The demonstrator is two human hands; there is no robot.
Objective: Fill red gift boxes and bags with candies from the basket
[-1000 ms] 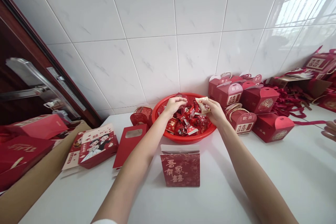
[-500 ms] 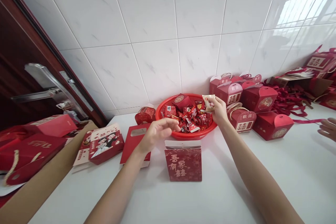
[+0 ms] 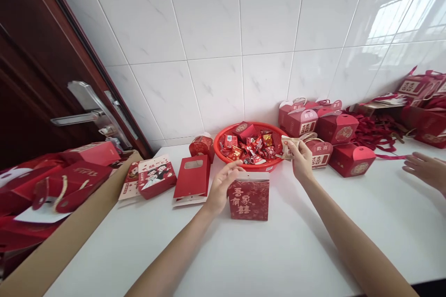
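Observation:
My left hand (image 3: 220,189) is closed at the upper left corner of a dark red paper gift box (image 3: 249,200) with gold characters, which stands upright on the white table. Its fingertips lie by the box's pale top edge. Between the thumb and fingers of my right hand (image 3: 301,158) is a small beige snack packet (image 3: 287,147), held up by the right rim of a red plastic basket (image 3: 219,151). Red and gold wrapped candies (image 3: 256,145) fill the basket, along with a small dark red box (image 3: 244,130).
Several finished red boxes (image 3: 337,127) stand right of the basket, with dark red ribbons (image 3: 374,132) beyond. Another person's hand (image 3: 423,169) reaches in at right. Flat red boxes (image 3: 191,178) lie left, near a cardboard carton (image 3: 75,229) of red boxes. A tiled wall (image 3: 216,88) stands behind.
My left hand has come from above the basket's front edge to the gift box's corner. My right hand still holds the packet. The other person's hand shows more at right.

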